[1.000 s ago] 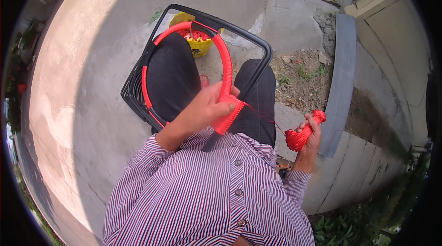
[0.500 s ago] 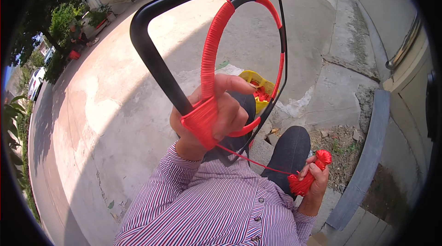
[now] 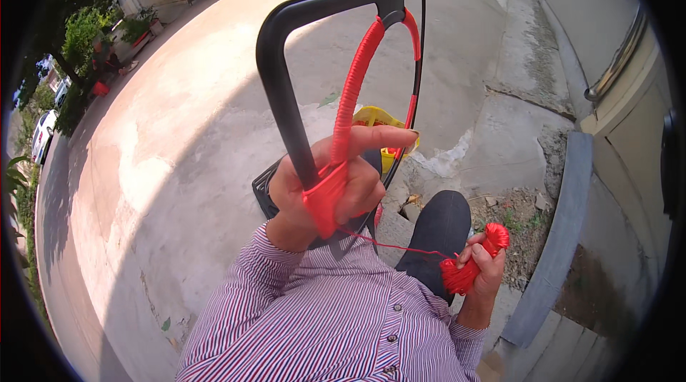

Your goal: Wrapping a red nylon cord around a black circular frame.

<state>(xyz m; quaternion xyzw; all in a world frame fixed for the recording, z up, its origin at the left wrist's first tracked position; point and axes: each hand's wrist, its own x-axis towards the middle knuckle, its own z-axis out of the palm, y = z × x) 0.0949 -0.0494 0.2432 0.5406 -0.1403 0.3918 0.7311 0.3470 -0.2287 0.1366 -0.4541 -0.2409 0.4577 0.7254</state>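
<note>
Left hand: closed round the red-bound corner of a black frame, index finger extended; frame and red-wrapped ring held up before the striped shirt, outer edges well apart from the grey wall. Right hand: clenched on a bundle of red cord, near the knee; one thin strand spans the gap between hands. Yellow container: partly hidden behind the left hand. Concrete: spreading wide, left and beyond. Grey board: right of the right hand.

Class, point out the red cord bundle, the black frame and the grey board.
Red cord bundle [image 3: 458, 278]: head view, lower loops.
Black frame [image 3: 289, 114]: head view, left bar.
Grey board [image 3: 559, 239]: head view, middle.
</note>
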